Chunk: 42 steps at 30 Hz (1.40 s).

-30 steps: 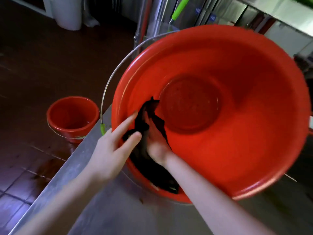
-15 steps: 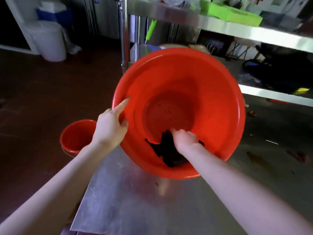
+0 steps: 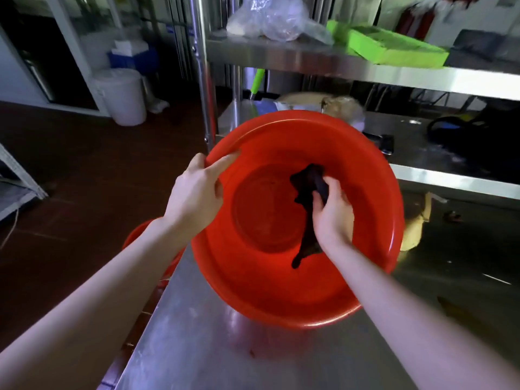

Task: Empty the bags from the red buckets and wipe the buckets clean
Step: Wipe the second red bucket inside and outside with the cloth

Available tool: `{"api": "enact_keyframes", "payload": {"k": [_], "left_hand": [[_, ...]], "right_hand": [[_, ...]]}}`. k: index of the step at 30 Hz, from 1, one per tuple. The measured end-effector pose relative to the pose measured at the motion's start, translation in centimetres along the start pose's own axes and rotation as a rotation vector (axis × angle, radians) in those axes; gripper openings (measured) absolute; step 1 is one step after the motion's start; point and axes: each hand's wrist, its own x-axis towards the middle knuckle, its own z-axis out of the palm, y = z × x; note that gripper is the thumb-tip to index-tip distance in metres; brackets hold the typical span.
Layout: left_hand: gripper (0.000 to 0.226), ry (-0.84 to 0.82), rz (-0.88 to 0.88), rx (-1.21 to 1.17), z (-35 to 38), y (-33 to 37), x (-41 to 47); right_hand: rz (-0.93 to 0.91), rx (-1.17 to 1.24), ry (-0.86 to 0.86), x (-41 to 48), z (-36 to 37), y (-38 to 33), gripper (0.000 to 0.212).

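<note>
Dark red-brown floor tiles (image 3: 84,164) fill the left of our view, with open room between the table and a white bin (image 3: 123,94) far off by the wall. Our steel table (image 3: 197,347) takes the lower right; its left edge runs on a slant from the bottom up to the bucket. Behind it a steel rack (image 3: 365,71) crosses the top, carrying a clear plastic bag (image 3: 270,18) and a green tray (image 3: 394,49).

On the table, close to that left edge, the red bucket (image 3: 281,299) sits tipped with its mouth toward us. The space to its right on the tabletop is mostly dark and blurred. A second red bucket (image 3: 138,235) stands on the floor below, mostly hidden by our left forearm.

Both our arms reach forward. Our left hand (image 3: 194,198) holds the bucket's upper left rim, forefinger stretched along the inner wall, the other fingers curled. Our right hand (image 3: 334,212) is inside the bucket, fingers curled round a black cloth (image 3: 308,187) against the right inner wall. A tail of the cloth hangs down past the wrist.
</note>
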Motion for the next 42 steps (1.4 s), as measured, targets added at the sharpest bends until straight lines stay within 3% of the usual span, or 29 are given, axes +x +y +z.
{"api": "enact_keyframes", "payload": {"k": [1,3,5,7,12,17,24,27,32,37,39,42], "left_hand": [[0.062,0.004,0.000,0.023,0.3,0.4,0.7],[0.063,0.002,-0.009,0.078,0.7,1.0,2.0],[0.066,-0.013,-0.017,0.127,0.9,1.5,3.1],[0.070,-0.030,-0.022,0.167,1.0,1.4,3.6],[0.071,-0.032,-0.068,0.249,1.4,0.8,4.0],[0.072,-0.013,-0.092,0.280,1.9,0.7,4.5],[0.071,-0.029,-0.126,0.294,1.9,0.3,5.0],[0.072,-0.010,-0.115,0.328,2.2,1.0,4.8],[0.069,0.011,-0.123,0.341,2.2,1.1,4.7],[0.069,0.037,-0.140,0.325,2.1,1.1,4.8],[0.070,0.035,-0.133,0.307,2.1,1.0,4.8],[0.071,0.041,-0.149,0.241,2.0,0.7,4.8]], "right_hand": [[-0.045,0.052,-0.076,1.1,0.8,-0.1,0.044],[-0.181,0.040,-0.431,3.0,2.7,-0.1,0.063],[-0.302,-0.122,-0.762,4.4,5.0,1.0,0.073],[-0.429,-0.364,-0.877,4.9,7.4,2.5,0.072],[-0.711,-0.670,-0.981,3.9,13.4,5.0,0.073],[-0.727,-0.581,-0.966,1.2,17.5,5.5,0.072],[-0.982,-0.527,-0.901,2.9,19.3,6.1,0.069],[-0.815,-0.479,-0.796,4.3,19.3,4.7,0.081],[-0.287,-0.393,-0.648,8.4,17.2,5.7,0.087],[0.153,-0.227,-0.547,3.0,15.7,9.3,0.091],[0.217,-0.249,-0.556,2.1,16.8,8.7,0.088],[-0.012,-0.428,-0.614,4.1,17.7,8.4,0.078]]}}
